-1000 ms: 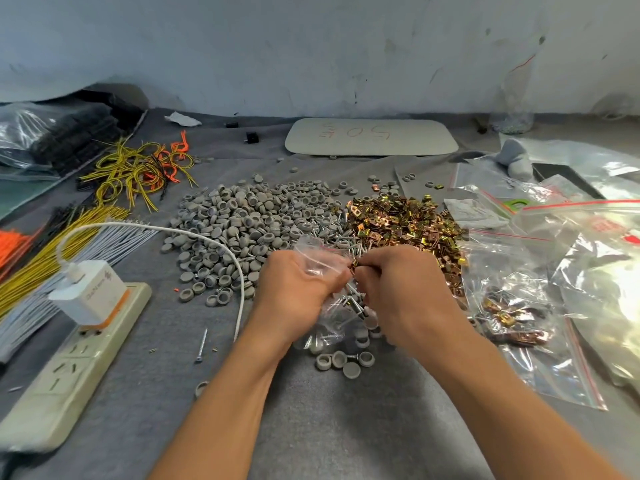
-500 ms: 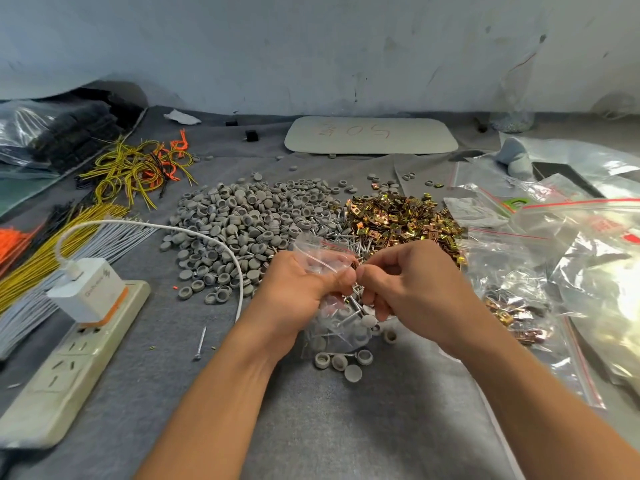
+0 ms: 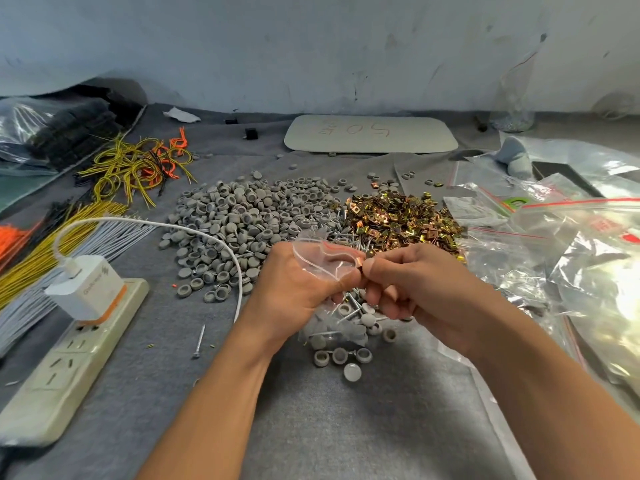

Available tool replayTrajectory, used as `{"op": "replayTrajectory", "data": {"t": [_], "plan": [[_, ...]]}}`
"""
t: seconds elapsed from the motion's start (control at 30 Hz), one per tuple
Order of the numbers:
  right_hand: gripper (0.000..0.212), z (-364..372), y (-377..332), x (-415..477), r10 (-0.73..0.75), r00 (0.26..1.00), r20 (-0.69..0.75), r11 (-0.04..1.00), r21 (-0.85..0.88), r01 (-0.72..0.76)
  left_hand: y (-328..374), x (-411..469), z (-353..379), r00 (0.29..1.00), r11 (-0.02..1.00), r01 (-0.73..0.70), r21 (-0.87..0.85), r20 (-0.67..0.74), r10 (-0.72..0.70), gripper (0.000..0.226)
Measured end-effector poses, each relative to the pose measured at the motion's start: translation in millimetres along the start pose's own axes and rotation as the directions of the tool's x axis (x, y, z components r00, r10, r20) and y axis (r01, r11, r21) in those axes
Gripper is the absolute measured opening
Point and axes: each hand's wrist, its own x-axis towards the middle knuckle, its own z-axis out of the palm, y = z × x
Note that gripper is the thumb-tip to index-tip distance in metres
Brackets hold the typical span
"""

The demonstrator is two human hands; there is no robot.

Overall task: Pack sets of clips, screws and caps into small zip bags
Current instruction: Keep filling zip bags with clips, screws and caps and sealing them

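Near the front edge of the grey felt-covered bench (image 3: 346,427), the left hand (image 3: 298,289) pinches the mouth of a small clear zip bag (image 3: 323,258), already holding grey caps and screws. The right hand (image 3: 419,285) is closed on a coppery metal clip (image 3: 359,262) at the opening; loading looks under way, and the clip must next slip inside. Loose round grey plastic caps (image 3: 341,356) lie just below. Farther back sit the grey cap pile (image 3: 242,216), silver screws (image 3: 346,237) and the brass clip heap (image 3: 401,216). A white charger cable (image 3: 194,230) crosses the left side.
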Motion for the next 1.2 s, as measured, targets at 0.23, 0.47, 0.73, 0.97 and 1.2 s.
{"op": "replayTrajectory", "data": {"t": [0.23,0.47,0.73,0.97,1.2], "plan": [[0.026,0.2,-4.2,-1.2,0.013,1.0,0.006,1.0,-0.014,-0.013,1.4,-2.1,3.0,1.0,0.997,0.007,-0.073,-0.008,-0.007,0.013],[0.034,4.1,-5.5,-3.1,-0.044,0.999,-0.02,0.994,-0.104,0.042,-2.7,0.2,0.7,0.999,0.995,-0.043,-0.089,0.01,0.044,0.013],[0.039,3.3,-3.4,-4.4,-0.081,0.996,-0.045,0.986,-0.152,0.073,-3.3,0.2,-4.7,0.998,0.998,-0.001,-0.061,0.062,0.005,0.031],[0.017,5.9,-1.2,-2.1,-0.178,0.981,-0.075,0.983,-0.066,0.173,1.5,-0.3,3.6,0.999,0.978,0.036,-0.207,0.013,-0.034,0.017],[0.018,11.5,0.1,0.0,-0.223,0.962,-0.158,0.951,-0.251,0.179,0.9,-0.4,4.0,0.989,0.965,0.096,-0.243,-0.085,-0.119,0.008]]}}
